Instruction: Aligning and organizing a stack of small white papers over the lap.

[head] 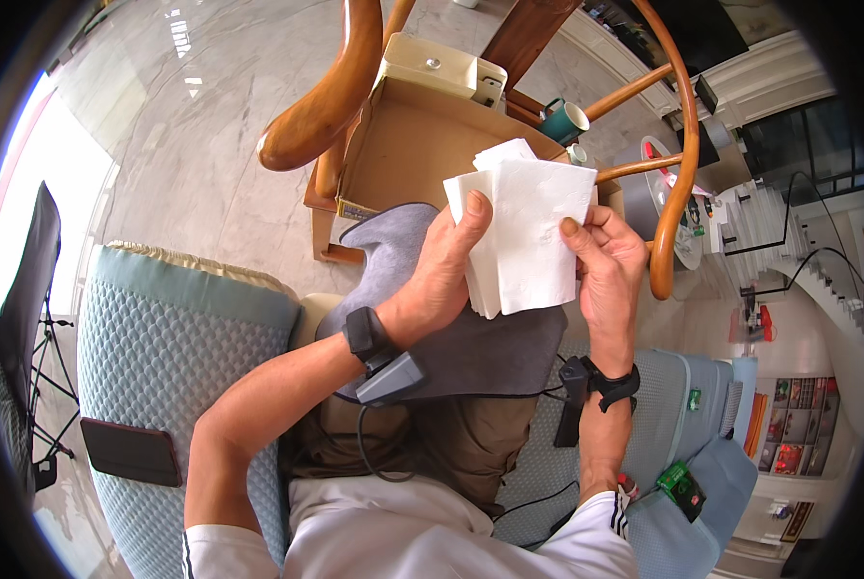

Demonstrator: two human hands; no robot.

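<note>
My left hand [435,271] grips a stack of folded white paper tissues [477,253], its thumb lying across the top. The fingers of that hand are hidden beneath the stack. My right hand [609,253] pinches the right edge of the front folded tissue [540,231], thumb on top and fingers curled behind. This front tissue overlaps the stack, and another piece of white tissue sticks out above it. Under my hands a grey cloth [432,354] with a dark edge lies over my lap. Both wrists carry strapped devices with cables.
A shallow cardboard box [417,137] rests on a wooden armchair [323,94] ahead. Around the box are a cream plastic case [432,65] and a green mug [565,121]. On the blue quilted seat are a dark phone-like device [131,452] at left and a green packet [682,488] at right.
</note>
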